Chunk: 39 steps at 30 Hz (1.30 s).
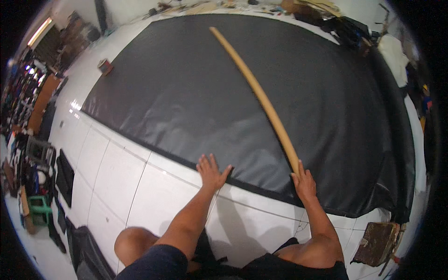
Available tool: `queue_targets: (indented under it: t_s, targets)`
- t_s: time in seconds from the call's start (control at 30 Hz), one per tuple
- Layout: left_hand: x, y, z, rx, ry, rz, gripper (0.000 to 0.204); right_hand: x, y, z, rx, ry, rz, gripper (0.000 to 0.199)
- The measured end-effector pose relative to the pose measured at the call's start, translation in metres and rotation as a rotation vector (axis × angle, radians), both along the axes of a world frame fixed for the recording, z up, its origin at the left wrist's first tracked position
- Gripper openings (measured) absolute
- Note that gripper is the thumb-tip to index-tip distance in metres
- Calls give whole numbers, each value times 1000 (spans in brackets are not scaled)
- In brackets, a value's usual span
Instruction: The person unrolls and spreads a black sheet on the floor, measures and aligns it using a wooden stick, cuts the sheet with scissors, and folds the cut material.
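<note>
Crouching at the bottom of the frame over a white tile floor (154,196), showing a bare knee (133,240) at lower left. Having a worn brown block (374,242) standing at lower right, just off the black sheet (186,88), and perhaps risking a knock against it by shifting sideways.

Spreading the left hand (213,173) at lower centre, laying splayed fingers over the sheet's near edge. Risking, by pushing or leaning there, a dragged edge and more ripples, through having smooth tile underneath.

Closing the right hand (305,185) around the near end of the long tan strip (261,95), right of lower centre, setting thumb and fingers on opposite sides. Seeing the strip slanting across the sheet from there to top centre, looking bowed, possibly only through the lens. Steadying the near end alone, so risking a wide sideways swing at the far tip from even a small twist of the grip. Risking also an uneven lie through meeting creases at the right of the frame, when sliding that way.

Farther off, seeing a reddish tin (105,66) standing at the sheet's edge at upper left, possibly tipping if tugged by the material; not telling clearly whether resting on it. Farthest, facing a dark heap (350,35) at upper right, perhaps snagging the sheet when pulled.
</note>
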<state>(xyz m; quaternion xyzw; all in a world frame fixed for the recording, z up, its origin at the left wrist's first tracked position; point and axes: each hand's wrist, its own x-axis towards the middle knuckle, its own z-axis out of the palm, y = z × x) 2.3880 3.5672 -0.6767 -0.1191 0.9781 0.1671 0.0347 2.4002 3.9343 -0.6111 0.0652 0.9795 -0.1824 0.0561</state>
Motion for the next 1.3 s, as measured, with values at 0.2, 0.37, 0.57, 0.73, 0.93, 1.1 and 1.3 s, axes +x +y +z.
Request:
queue_targets:
  t_s: [0.2, 0.37, 0.57, 0.73, 0.93, 1.1, 1.3]
  targets:
    - [3, -27, 17, 424, 321, 312, 75, 17, -86, 7, 43, -223, 463, 60]
    - [38, -29, 7, 519, 388, 1063, 83, 76, -125, 13, -107, -240, 757, 61]
    - [78, -111, -52, 471, 264, 1066, 64, 93, -102, -3, -275, -264, 811, 60]
    - [77, -130, -24, 198, -19, 1072, 77, 137, -4, -3, -375, -12, 358, 41]
    - [22, -83, 24, -136, 477, 134, 69, 251, 132, -42, -90, 231, -338, 33]
    - [29, 98, 20, 87, 243, -747, 70, 214, 181, -28, 151, 203, -460, 60]
    - [53, 206, 19, -6, 44, -940, 79, 127, 201, -46, 232, -31, -536, 69]
